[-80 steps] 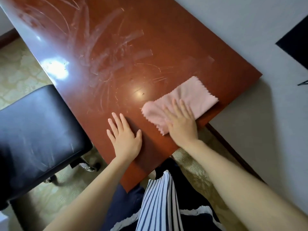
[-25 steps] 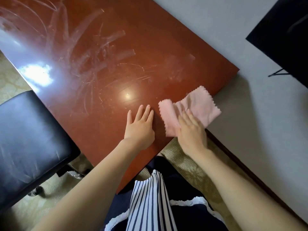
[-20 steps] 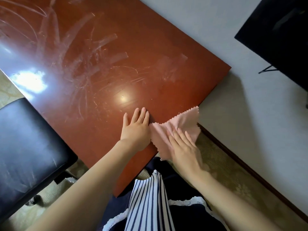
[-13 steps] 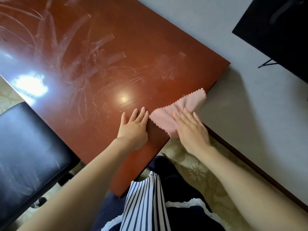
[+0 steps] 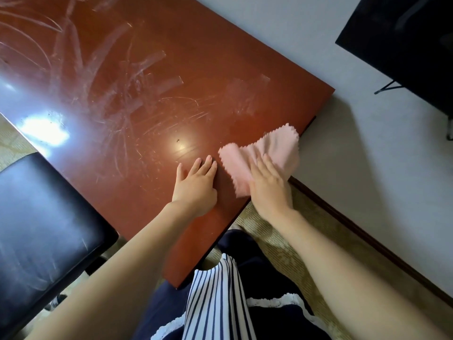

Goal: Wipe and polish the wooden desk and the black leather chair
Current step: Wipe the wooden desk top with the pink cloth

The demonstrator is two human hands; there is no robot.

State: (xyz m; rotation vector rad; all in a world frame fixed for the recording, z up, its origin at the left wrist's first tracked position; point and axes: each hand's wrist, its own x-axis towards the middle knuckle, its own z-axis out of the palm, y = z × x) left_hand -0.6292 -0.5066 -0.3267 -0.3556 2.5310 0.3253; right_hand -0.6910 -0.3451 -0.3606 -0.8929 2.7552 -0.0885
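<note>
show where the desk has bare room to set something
The desk is bare from the left hand to the edge by the chair and across the streaked far part. Crowded: the near corner, where the right hand presses the pink cloth.

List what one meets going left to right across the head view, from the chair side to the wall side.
black leather chair → left hand → pink cloth → black panel by the wall. The right hand presses on the cloth and overlaps it, so it is left out of the order.
</note>
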